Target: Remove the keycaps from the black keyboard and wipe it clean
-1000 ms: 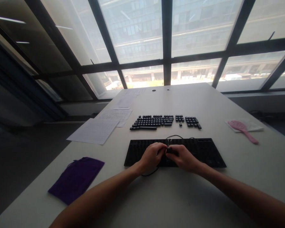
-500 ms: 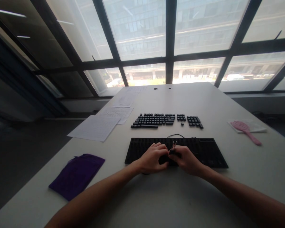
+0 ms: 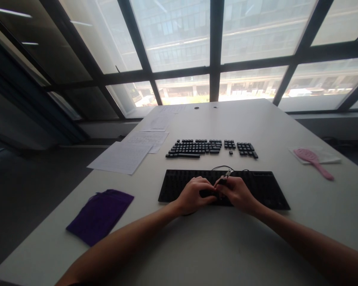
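Observation:
A black keyboard (image 3: 264, 192) lies flat in front of me, its key area bare of caps as far as I can see. Over its middle, my left hand (image 3: 195, 195) and my right hand (image 3: 236, 194) meet at the fingertips. My right hand is closed round a small dark keycap puller (image 3: 223, 180), whose thin metal ends point up and to the right. The left thumb and index finger are pinched against the right fingertips; whatever lies between them is too small and dark to make out.
Behind the keyboard, black keycaps (image 3: 193, 148) stand in keyboard order, with one loose keycap (image 3: 230, 152) apart. Papers (image 3: 119, 157) and a purple pouch (image 3: 101, 216) lie to the left. A pink hairbrush (image 3: 314, 161) rests at the right on a white wrapper (image 3: 329, 155).
The keycap puller has tipped over to the right, its metal ends no longer upright. My hands have come closer together, and the left fingers now touch the right ones. The view has shifted slightly.

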Demonstrator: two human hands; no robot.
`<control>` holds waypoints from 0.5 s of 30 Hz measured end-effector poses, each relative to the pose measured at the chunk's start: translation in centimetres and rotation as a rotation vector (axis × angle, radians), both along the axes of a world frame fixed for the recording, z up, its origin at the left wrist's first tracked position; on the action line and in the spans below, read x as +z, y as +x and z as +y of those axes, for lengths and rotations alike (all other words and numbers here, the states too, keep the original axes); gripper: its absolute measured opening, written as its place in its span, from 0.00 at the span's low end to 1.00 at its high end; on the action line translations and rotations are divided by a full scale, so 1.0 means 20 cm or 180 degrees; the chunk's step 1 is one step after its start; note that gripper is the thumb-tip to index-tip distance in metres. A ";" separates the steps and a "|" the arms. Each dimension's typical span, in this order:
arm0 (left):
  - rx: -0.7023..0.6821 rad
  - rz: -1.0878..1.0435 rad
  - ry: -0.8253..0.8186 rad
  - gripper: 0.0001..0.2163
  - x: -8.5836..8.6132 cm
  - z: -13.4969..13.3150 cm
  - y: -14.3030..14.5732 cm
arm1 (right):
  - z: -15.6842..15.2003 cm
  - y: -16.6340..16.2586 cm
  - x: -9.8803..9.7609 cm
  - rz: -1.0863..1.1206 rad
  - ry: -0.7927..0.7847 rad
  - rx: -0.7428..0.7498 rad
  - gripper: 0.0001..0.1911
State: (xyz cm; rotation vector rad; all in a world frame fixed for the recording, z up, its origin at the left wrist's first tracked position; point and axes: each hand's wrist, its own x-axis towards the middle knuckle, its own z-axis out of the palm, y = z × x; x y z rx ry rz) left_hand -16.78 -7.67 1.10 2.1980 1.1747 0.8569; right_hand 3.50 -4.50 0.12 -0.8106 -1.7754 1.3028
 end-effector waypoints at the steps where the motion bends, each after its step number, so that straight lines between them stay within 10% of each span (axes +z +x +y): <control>1: 0.0061 -0.0117 0.0016 0.09 0.00 0.00 0.00 | 0.00 0.00 0.00 0.0043 0.0127 -0.0017 0.08; 15: 0.0403 -0.0485 0.0206 0.11 -0.01 -0.01 0.01 | 0.00 0.00 0.00 0.0268 0.0368 -0.0237 0.07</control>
